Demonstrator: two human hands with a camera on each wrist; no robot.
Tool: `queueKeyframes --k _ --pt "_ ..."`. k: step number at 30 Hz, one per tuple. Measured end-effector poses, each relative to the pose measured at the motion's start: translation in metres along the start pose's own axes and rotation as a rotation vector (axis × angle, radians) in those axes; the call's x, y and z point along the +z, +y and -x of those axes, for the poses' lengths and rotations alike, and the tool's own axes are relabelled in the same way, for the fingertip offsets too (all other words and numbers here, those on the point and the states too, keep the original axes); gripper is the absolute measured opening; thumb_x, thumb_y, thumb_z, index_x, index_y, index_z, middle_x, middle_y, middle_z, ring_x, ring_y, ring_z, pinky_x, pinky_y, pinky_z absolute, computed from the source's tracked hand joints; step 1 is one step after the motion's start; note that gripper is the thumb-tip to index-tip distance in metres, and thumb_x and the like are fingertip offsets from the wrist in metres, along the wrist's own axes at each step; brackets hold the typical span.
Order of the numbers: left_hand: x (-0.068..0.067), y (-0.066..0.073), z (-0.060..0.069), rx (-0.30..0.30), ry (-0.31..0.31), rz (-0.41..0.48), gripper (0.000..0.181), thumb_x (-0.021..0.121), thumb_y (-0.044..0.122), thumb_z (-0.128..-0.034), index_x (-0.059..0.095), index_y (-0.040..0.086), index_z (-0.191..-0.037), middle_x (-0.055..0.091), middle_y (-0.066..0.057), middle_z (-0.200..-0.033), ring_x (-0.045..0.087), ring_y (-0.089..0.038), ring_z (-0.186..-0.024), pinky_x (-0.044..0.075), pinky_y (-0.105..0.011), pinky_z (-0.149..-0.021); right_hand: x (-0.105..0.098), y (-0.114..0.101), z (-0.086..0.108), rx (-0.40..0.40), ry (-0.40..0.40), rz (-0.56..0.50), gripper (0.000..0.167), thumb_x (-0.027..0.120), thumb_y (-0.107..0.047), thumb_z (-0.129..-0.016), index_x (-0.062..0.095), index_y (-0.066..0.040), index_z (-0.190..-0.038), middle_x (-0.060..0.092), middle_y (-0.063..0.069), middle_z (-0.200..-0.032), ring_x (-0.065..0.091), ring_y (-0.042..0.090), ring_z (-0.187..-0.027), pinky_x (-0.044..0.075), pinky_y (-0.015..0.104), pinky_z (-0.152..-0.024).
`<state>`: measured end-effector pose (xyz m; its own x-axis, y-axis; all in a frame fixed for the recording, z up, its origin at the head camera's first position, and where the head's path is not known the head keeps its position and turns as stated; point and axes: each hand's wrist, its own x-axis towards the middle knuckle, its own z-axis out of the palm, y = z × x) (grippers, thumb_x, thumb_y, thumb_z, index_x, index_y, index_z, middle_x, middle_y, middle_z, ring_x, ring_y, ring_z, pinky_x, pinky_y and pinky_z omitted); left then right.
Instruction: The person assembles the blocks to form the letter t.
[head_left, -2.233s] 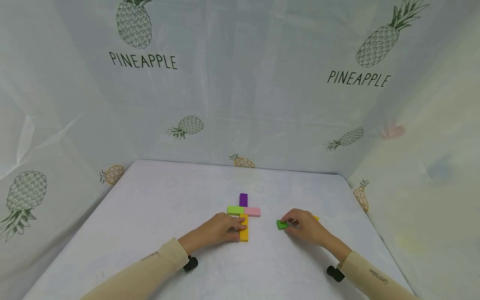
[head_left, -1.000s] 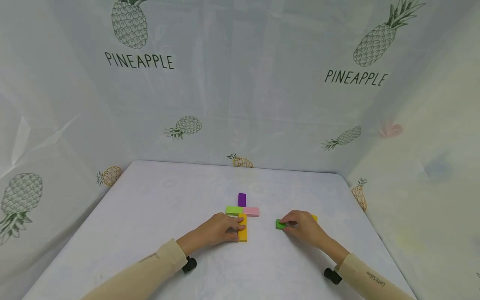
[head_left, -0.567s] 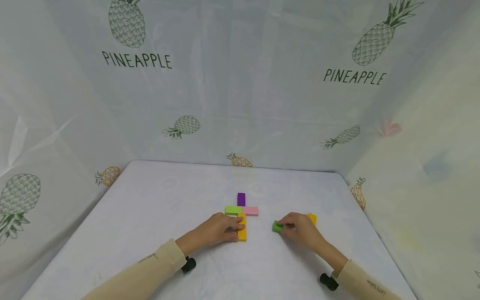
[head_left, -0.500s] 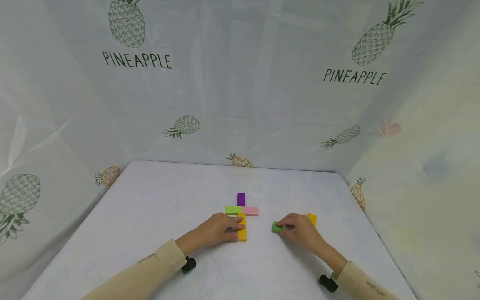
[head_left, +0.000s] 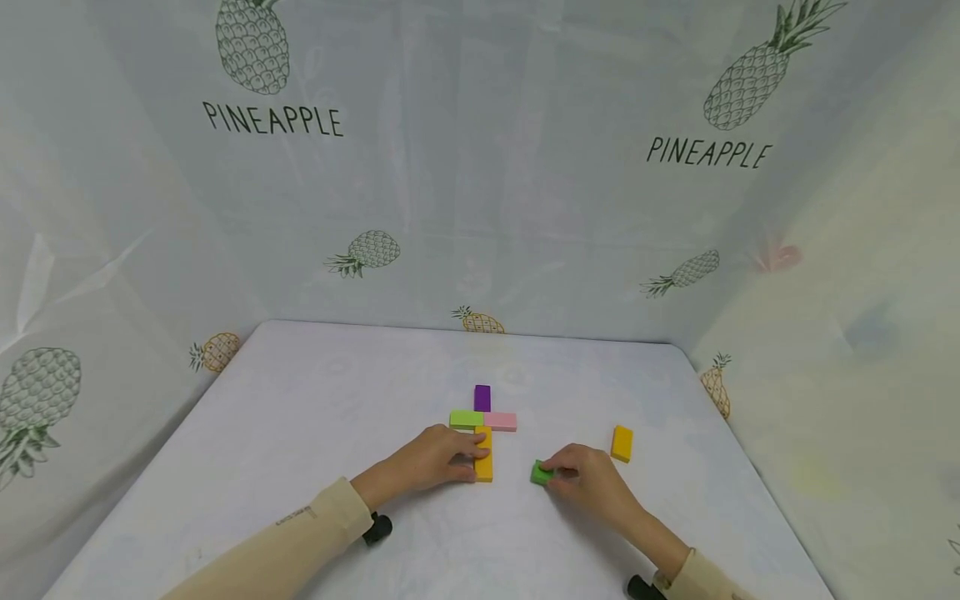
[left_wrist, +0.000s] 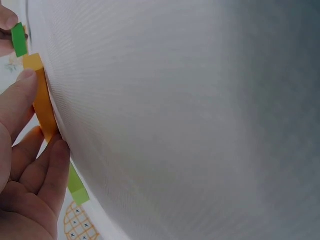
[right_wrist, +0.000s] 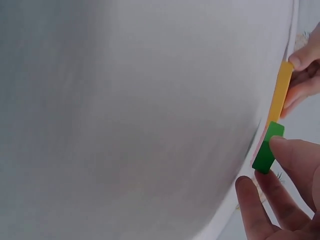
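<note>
My left hand (head_left: 435, 460) holds a long yellow-orange block (head_left: 485, 469) lying on the table, thumb near its closer end and fingers farther along in the left wrist view. At the block's far end lie a light green block (head_left: 466, 419) and a pink block (head_left: 501, 422), end to end crosswise. Beyond them a purple block (head_left: 482, 398) points away, so the pieces form a cross. To the right, my right hand (head_left: 597, 486) pinches a green block (right_wrist: 268, 148) between thumb and fingers. Whether that block touches the table is unclear.
A shorter yellow block (head_left: 622, 444) lies alone behind the right hand. White cloth covers the table (head_left: 360, 375), and a pineapple-print sheet (head_left: 480, 167) hangs behind and at both sides. A black wrist camera (head_left: 378, 529) sits under the left sleeve.
My right hand has drawn the green block left and nearer to me, turning it slightly and uncovering the shorter yellow block. My left hand and the cross of blocks stay put.
</note>
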<state>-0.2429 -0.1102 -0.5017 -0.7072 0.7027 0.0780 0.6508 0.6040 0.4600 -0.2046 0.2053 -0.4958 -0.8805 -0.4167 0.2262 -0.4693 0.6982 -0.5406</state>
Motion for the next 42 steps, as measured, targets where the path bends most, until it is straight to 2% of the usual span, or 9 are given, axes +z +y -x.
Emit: queueKeyframes --k 8,18,24,32,42 --pt "-0.001 0.001 0.0 0.002 -0.004 -0.001 0.048 0.079 0.029 -0.0971 0.068 0.014 -0.142 0.06 0.001 -0.151 0.054 -0.016 -0.144 0.044 -0.049 -0.119 0.006 -0.016 0.003 0.016 -0.041 -0.029 0.022 0.085 0.0 -0.085 0.084 -0.013 -0.103 0.075 -0.006 -0.099 0.068 0.009 -0.09 0.062 0.026 -0.084" --pt "0.0 -0.001 0.0 -0.007 -0.006 -0.011 0.049 0.079 0.031 -0.0969 0.068 0.017 -0.142 0.059 0.003 -0.152 0.053 -0.014 -0.144 0.044 -0.047 -0.119 0.016 -0.029 0.001 -0.021 -0.1 -0.048 0.02 0.085 -0.003 -0.087 0.084 -0.011 -0.105 0.076 -0.005 -0.101 0.07 0.01 -0.093 0.061 0.026 -0.085" --pt "0.0 -0.001 -0.001 0.009 0.005 -0.006 0.047 0.079 0.029 -0.0971 0.069 0.015 -0.141 0.061 0.0 -0.151 0.055 -0.016 -0.143 0.045 -0.048 -0.118 0.021 -0.037 -0.002 -0.041 -0.106 -0.061 0.02 0.086 -0.004 -0.087 0.084 -0.012 -0.105 0.076 -0.005 -0.1 0.07 0.011 -0.092 0.062 0.027 -0.084" --pt "0.0 -0.002 -0.002 0.003 -0.001 -0.012 0.047 0.078 0.031 -0.0979 0.069 0.016 -0.142 0.06 0.001 -0.151 0.054 -0.015 -0.144 0.045 -0.049 -0.118 0.029 -0.043 -0.005 -0.023 -0.128 -0.026 0.019 0.086 -0.007 -0.088 0.085 -0.015 -0.105 0.074 -0.009 -0.101 0.069 0.008 -0.094 0.061 0.028 -0.085" --pt "-0.001 -0.001 -0.001 0.014 0.001 -0.003 0.046 0.078 0.03 -0.0987 0.069 0.014 -0.141 0.06 -0.001 -0.151 0.054 -0.017 -0.144 0.044 -0.05 -0.118 0.033 -0.049 -0.007 -0.044 -0.115 -0.01 0.018 0.086 -0.005 -0.087 0.085 -0.013 -0.103 0.074 -0.007 -0.1 0.069 0.008 -0.093 0.06 0.03 -0.085"
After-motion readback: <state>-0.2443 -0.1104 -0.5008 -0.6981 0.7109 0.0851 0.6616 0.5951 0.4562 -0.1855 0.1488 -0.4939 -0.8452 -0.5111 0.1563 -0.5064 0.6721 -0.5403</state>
